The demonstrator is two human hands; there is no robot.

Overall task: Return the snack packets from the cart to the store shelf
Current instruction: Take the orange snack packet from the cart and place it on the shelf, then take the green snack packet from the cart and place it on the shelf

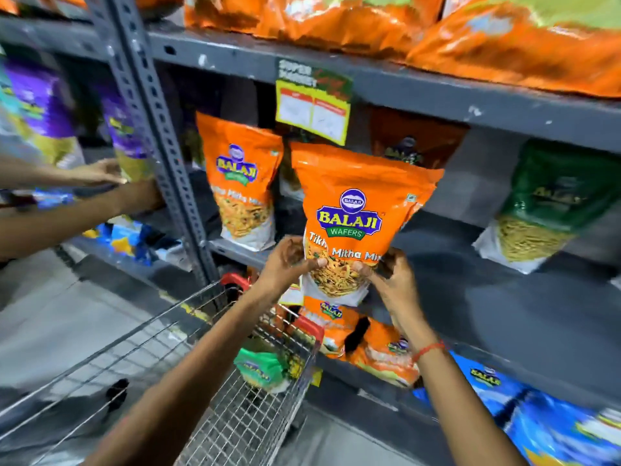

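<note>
I hold an orange Balaji snack packet [356, 210] upright in front of the grey middle shelf [504, 264]. My left hand [289, 260] grips its lower left edge and my right hand [389, 274] grips its lower right edge. A matching orange packet [240, 183] stands on the shelf to the left. Below my arms is the wire cart [235, 415], with a green packet [262, 368] in its front corner.
A green packet [541, 210] stands on the same shelf at right. Orange packets [379, 351] and blue packets [554, 422] lie on the lower shelf. A yellow price tag [312, 109] hangs from the upper shelf. Another person's hand [100, 171] reaches to purple packets [124, 132] left of the grey upright [158, 146].
</note>
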